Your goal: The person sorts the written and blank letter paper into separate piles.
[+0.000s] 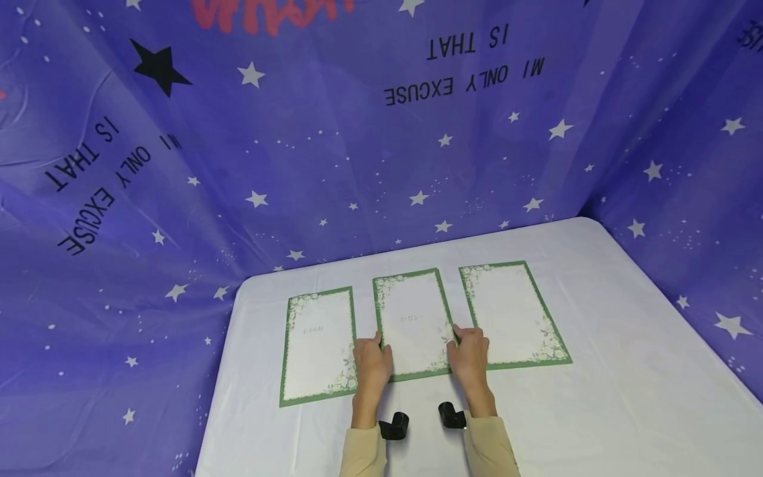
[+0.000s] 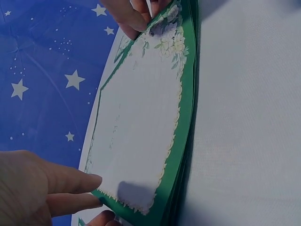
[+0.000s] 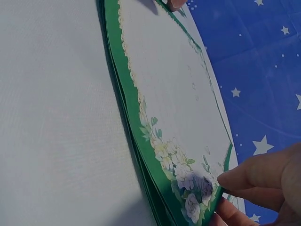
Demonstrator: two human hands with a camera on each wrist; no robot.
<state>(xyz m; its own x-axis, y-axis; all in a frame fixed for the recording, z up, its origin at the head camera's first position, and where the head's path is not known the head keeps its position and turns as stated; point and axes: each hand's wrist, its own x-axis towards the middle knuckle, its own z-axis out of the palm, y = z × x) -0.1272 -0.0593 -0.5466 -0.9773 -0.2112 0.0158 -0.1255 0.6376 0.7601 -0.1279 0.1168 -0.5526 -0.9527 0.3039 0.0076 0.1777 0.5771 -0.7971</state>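
Observation:
A middle stack of green-bordered floral paper sheets (image 1: 415, 341) lies between both hands, with faint handwriting on the top sheet. My left hand (image 1: 373, 363) pinches its left edge near the lower corner, thumb over the paper. On the opposite edge, my right hand (image 1: 469, 356) pinches the paper beside the printed flowers. Several layered green edges of the stack (image 2: 188, 117) show along its near side in the left wrist view. The right wrist view shows the same layers slightly parted and bowed near the right fingers (image 3: 244, 174).
Another bordered sheet with faint writing (image 1: 318, 358) lies to the left, and one without visible writing (image 1: 507, 318) lies to the right. All rest on a white-covered table (image 1: 626, 397). A blue-purple star-printed curtain (image 1: 357, 152) stands behind the table. Black wrist devices (image 1: 398, 426) sit by the sleeves.

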